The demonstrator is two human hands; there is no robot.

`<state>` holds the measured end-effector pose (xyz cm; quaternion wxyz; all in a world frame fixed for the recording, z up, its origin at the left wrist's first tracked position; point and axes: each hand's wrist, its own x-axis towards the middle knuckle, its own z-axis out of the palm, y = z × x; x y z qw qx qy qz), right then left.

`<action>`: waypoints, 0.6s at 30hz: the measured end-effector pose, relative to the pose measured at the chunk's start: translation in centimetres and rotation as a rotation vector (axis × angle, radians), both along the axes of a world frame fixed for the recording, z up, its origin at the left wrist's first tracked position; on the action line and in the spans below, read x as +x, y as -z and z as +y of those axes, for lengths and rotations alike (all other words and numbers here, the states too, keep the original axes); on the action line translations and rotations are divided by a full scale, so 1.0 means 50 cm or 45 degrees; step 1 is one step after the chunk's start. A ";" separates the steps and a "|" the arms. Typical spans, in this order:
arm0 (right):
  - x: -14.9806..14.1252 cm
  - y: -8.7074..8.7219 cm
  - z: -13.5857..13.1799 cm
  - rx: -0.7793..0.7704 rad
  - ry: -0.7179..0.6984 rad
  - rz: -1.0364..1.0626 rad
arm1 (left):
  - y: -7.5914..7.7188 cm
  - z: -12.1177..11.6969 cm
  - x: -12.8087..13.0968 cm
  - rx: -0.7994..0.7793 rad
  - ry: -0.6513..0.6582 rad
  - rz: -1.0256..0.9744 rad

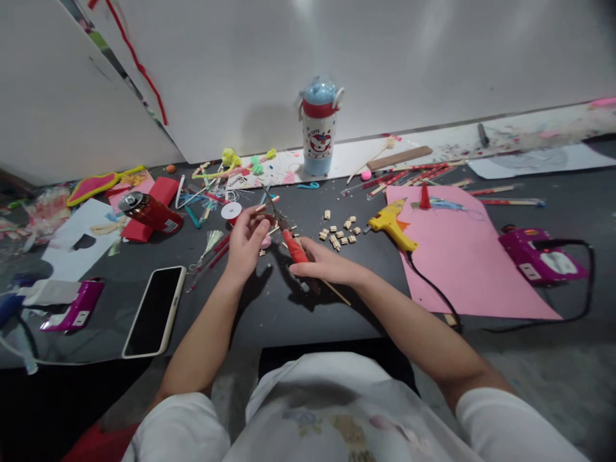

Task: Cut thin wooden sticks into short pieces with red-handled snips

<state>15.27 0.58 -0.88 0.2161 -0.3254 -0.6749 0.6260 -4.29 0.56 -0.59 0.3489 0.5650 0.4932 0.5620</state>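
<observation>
My right hand (pixel 320 260) is wrapped round a pair of red-handled pliers (pixel 294 247), whose dark metal jaws point up and left. My left hand (pixel 248 244) is just left of the jaws, its thumb and fingers closed on a thin wooden stick (pixel 261 208); part of the stick is hidden. To the right of the pliers several short cut pieces of wood (pixel 338 240) lie loose on the dark table. Another thin stick (pixel 337 292) pokes out beneath my right hand. A white-topped spool (pixel 231 211) stands behind my left fingers.
A yellow glue gun (pixel 395 224) rests partly on pink paper (pixel 462 256), its cord trailing to the front edge. A blue-lidded bottle (pixel 319 128) stands at the back. A tilted red can (pixel 151 213), a phone (pixel 154 311) and purple power strips (pixel 543 256) lie around.
</observation>
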 end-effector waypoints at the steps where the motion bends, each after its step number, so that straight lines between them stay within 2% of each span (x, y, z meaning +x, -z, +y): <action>1: 0.001 -0.002 -0.001 0.007 -0.013 -0.002 | -0.004 0.000 -0.006 0.084 -0.116 0.120; 3: 0.001 -0.008 -0.003 0.026 -0.036 -0.008 | -0.012 -0.002 -0.015 0.208 -0.287 0.376; 6: 0.000 -0.019 -0.006 0.052 -0.083 -0.020 | -0.024 -0.007 -0.021 0.306 -0.403 0.656; 12: -0.001 -0.021 -0.007 0.077 -0.141 -0.060 | -0.029 -0.007 -0.027 0.442 -0.450 0.964; 18: -0.002 -0.024 -0.010 0.106 -0.146 -0.130 | -0.027 -0.010 -0.038 0.502 -0.404 1.061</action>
